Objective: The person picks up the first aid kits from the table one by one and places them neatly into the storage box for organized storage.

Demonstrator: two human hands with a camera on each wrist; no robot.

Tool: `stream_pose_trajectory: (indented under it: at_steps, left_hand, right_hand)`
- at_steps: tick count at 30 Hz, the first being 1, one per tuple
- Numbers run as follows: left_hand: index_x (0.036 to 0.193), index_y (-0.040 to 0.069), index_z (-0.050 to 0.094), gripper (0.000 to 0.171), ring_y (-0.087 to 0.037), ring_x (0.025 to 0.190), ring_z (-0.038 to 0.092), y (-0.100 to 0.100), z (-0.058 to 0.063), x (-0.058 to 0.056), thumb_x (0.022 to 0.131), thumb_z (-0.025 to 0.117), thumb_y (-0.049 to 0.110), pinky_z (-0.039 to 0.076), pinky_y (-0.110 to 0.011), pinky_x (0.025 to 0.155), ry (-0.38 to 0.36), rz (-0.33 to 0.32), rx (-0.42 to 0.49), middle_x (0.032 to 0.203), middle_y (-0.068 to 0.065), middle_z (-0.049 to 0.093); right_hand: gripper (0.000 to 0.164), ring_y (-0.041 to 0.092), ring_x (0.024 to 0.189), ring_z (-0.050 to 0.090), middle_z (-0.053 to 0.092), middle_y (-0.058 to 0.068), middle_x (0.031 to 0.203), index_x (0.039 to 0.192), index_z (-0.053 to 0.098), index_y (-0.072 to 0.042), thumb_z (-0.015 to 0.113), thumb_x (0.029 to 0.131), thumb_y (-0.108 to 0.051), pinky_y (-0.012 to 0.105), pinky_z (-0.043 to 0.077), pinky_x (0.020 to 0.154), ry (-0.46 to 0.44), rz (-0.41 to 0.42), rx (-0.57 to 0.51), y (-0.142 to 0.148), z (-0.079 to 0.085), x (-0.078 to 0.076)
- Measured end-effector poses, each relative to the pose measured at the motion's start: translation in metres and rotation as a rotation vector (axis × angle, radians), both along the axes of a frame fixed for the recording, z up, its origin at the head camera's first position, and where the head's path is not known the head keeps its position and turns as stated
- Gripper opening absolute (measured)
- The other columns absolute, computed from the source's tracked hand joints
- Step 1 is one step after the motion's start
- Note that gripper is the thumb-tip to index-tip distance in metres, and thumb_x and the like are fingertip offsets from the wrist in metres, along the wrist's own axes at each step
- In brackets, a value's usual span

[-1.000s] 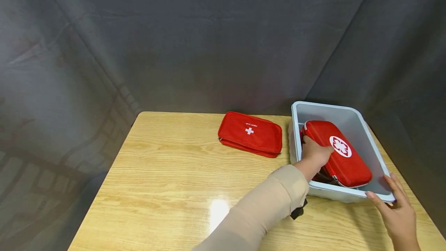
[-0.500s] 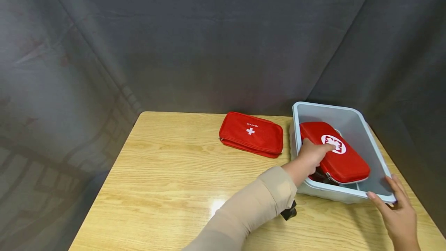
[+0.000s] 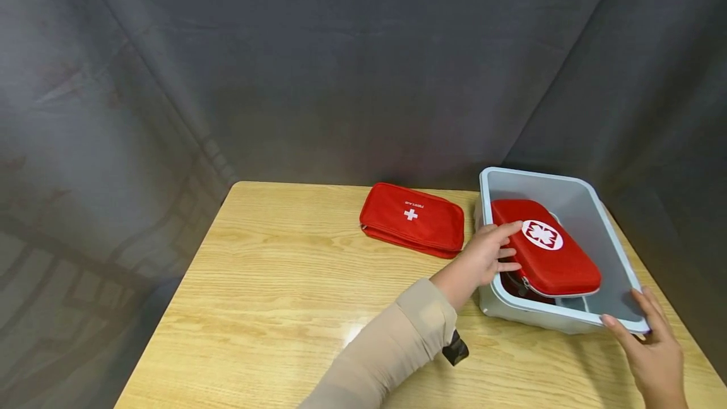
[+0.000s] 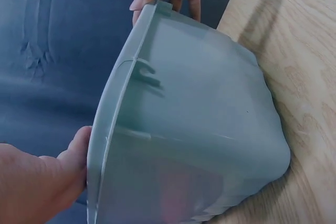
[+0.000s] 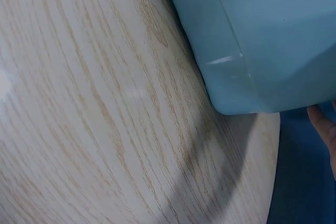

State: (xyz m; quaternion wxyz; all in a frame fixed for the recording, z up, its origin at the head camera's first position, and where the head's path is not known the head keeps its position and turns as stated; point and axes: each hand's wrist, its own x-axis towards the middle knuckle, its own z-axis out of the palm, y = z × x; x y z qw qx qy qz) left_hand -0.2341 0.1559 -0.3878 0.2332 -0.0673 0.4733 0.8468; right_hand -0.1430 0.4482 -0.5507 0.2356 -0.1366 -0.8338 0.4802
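In the head view a grey plastic bin (image 3: 528, 313) stands at the right of the table. Inside it a red hard-shell first aid case (image 3: 559, 267) with a white round emblem lies slanted, on top of darker things mostly hidden under it. My left hand (image 3: 485, 257) is at the bin's left rim with fingers spread, holding nothing; its fingers reach over the case's near left side. With thumb and fingers my right hand (image 3: 653, 346) grips the bin's front right corner. The left wrist view shows the bin's outer wall (image 4: 199, 87) between both hands.
A flat red first aid pouch (image 3: 431, 223) with a white cross lies on the wooden table (image 3: 272, 283), left of the bin. Dark grey cloth (image 3: 352, 68) hangs behind and beside the table. A black strap (image 3: 455, 349) shows under the left sleeve.
My left hand has let go of the red case and drawn back leftward, its fingers spreading. The case has shifted left and settled in the bin. My right hand stays at the corner.
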Motion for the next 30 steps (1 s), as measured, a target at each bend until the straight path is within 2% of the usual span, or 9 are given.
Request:
stream_pose_trajectory:
  at_steps: [7, 14, 22, 26, 30]
  left_hand:
    - [0.104, 0.004, 0.048, 0.032, -0.035, 0.099, 0.045, -0.013, -0.01, -0.005, 0.08, 0.057, 0.022, 0.04, -0.052, 0.078, 0.058, 0.047, 0.141, 0.109, -0.018, 0.045]
    - [0.111, 0.002, 0.046, 0.037, -0.035, 0.103, 0.046, -0.026, -0.022, -0.012, 0.08, 0.055, 0.021, 0.04, -0.051, 0.079, 0.083, 0.158, 0.186, 0.11, -0.018, 0.048]
    - [0.111, 0.003, 0.047, 0.039, -0.031, 0.099, 0.048, -0.04, -0.032, -0.017, 0.079, 0.058, 0.023, 0.04, -0.047, 0.081, 0.022, 0.286, 0.13, 0.108, -0.013, 0.051]
    - [0.112, 0.002, 0.046, 0.042, -0.037, 0.103, 0.044, -0.045, -0.041, -0.02, 0.078, 0.059, 0.024, 0.039, -0.048, 0.082, -0.023, 0.346, 0.11, 0.108, -0.014, 0.051]
    - [0.112, 0.0, 0.045, 0.043, -0.041, 0.108, 0.039, -0.053, -0.052, -0.022, 0.078, 0.06, 0.023, 0.036, -0.05, 0.084, -0.071, 0.391, 0.105, 0.114, -0.019, 0.046]
  right_hand:
    - [0.068, 0.009, 0.122, 0.024, 0.022, -0.007, 0.139, 0.13, 0.039, -0.016, 0.062, 0.072, 0.01, 0.001, 0.033, 0.072, 0.037, 0.026, -0.12, -0.001, 0.0, 0.001]
    - [0.068, 0.009, 0.122, 0.025, 0.021, -0.008, 0.139, 0.131, 0.038, -0.019, 0.063, 0.073, 0.007, 0.001, 0.032, 0.073, 0.013, 0.013, -0.034, -0.002, 0.001, 0.002]
    - [0.069, 0.007, 0.122, 0.023, 0.02, -0.01, 0.139, 0.131, 0.038, -0.018, 0.063, 0.072, 0.007, 0.001, 0.031, 0.074, 0.019, 0.028, -0.102, 0.002, -0.001, 0.0]
    - [0.068, 0.009, 0.122, 0.023, 0.021, -0.008, 0.139, 0.13, 0.04, -0.016, 0.063, 0.071, 0.01, 0.001, 0.032, 0.073, 0.044, 0.021, -0.158, 0.003, -0.001, -0.001]
    - [0.068, 0.009, 0.122, 0.025, 0.023, -0.006, 0.139, 0.129, 0.041, -0.015, 0.063, 0.071, 0.011, 0.001, 0.032, 0.072, 0.05, 0.015, -0.156, 0.0, -0.001, -0.002]
